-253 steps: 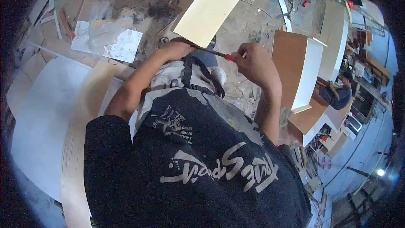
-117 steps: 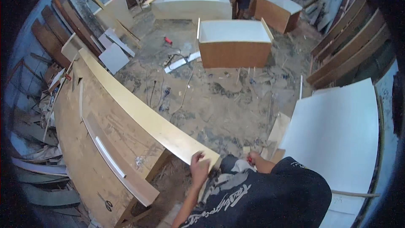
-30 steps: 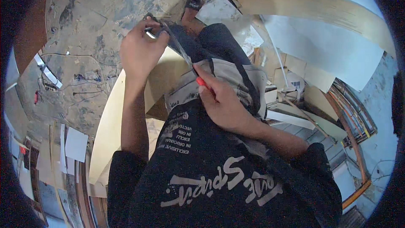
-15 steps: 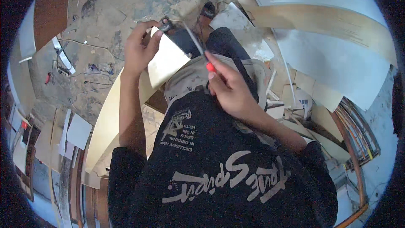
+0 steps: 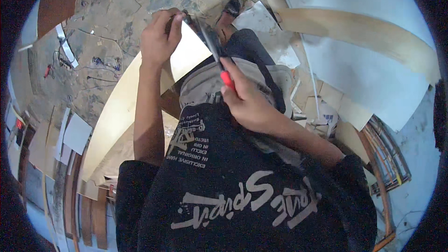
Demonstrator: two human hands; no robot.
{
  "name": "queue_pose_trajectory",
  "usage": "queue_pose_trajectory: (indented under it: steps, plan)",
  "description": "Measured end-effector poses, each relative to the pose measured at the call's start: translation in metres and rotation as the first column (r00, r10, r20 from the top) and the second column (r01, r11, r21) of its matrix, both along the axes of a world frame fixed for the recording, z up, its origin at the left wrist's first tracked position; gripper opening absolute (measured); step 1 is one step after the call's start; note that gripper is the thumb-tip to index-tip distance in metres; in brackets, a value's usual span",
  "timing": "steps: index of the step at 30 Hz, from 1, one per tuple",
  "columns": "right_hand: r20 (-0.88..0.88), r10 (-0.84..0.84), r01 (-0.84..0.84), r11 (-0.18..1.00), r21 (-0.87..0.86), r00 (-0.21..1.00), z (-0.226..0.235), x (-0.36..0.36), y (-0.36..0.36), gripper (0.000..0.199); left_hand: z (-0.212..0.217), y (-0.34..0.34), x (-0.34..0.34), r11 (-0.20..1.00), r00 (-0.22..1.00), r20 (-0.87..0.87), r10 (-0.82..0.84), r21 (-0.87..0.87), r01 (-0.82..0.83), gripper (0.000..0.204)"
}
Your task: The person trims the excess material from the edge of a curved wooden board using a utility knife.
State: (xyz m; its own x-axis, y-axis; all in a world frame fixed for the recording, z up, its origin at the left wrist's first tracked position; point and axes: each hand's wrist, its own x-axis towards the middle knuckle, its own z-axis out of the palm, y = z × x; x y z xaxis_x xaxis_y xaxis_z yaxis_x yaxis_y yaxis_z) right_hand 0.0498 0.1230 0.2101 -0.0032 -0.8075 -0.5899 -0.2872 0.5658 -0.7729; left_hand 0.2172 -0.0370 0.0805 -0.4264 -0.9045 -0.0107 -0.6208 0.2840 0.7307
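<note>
A long cream-coloured board [image 5: 189, 49] slants across my lap, from its pale far end down to the lower left. Near its far corner, my left hand [image 5: 160, 37] grips the board, thumb on the near side and fingers curled over. My right hand [image 5: 246, 95] is closed round the red handle of a long, grey, flat file [image 5: 212, 41]. The file's blade points up and away and lies along the board's right-hand end edge. Motion blurs the blade a little, so firm contact cannot be made out.
Large pale sheets [image 5: 354, 65] lean at the right, with a long curved-looking strip [image 5: 359, 28] across them. Board offcuts [image 5: 77, 133] stand at the lower left. Cables [image 5: 105, 67] and a white strip [image 5: 67, 49] lie on the dusty floor. A rack of thin rods [image 5: 387, 154] is at the lower right.
The file has shifted down and left with my right hand, its blade now against the board's edge. My left hand has moved slightly up, still holding the board. The whole view has shifted slightly.
</note>
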Motion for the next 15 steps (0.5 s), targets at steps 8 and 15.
queue_pose_trajectory:
  steps: [8, 15]
  plan:
    - [0.187, 0.096, -0.16, 0.914, 0.371, 0.978, -0.003, -0.01, -0.02, 0.066, -0.007, -0.002, -0.001, 1.0, 0.999, -0.051, 0.018, -0.009, -0.019, 0.015]
    - [0.357, -0.134, -0.089, 0.835, 0.544, 0.925, -0.007, -0.003, -0.026, 0.069, -0.006, 0.002, 0.004, 0.999, 0.999, -0.029, 0.046, -0.023, -0.047, 0.015]
